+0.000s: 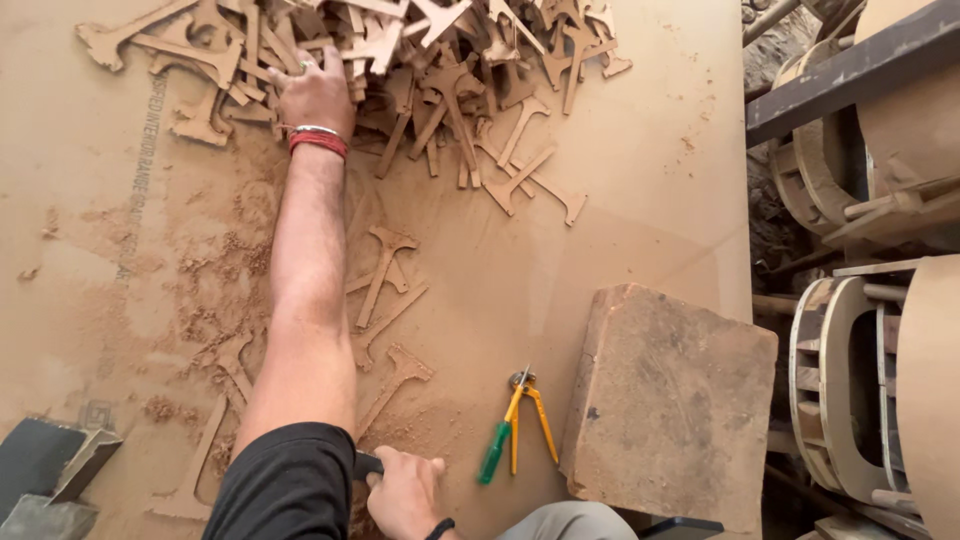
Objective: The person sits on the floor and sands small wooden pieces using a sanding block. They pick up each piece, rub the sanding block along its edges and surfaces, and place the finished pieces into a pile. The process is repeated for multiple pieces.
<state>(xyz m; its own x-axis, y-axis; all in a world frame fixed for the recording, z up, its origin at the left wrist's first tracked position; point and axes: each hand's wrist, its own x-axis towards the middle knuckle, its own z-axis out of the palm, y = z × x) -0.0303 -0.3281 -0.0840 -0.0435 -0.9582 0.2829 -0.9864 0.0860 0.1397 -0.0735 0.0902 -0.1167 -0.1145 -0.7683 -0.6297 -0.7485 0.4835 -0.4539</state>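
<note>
My left hand (315, 92) reaches far forward and lies palm down on a big heap of flat wooden cutouts (450, 60), fingers curled into the pieces; whether it grips one I cannot tell. A red thread and a metal bangle sit on that wrist. Close to me at the bottom edge, my right hand (403, 492) is closed around a dark tool handle (366, 463); the rest of the tool is hidden under my black sleeve. A few loose T-shaped cutouts (383, 268) lie beside my forearm on the brown board (620, 190).
Pliers with yellow and green handles (518, 425) lie right of my right hand. A square stone block (670, 400) sits at the board's right edge. Sawdust (215, 270) covers the left part. Round wooden frames (860, 390) stand at the far right, grey blocks (45, 470) at lower left.
</note>
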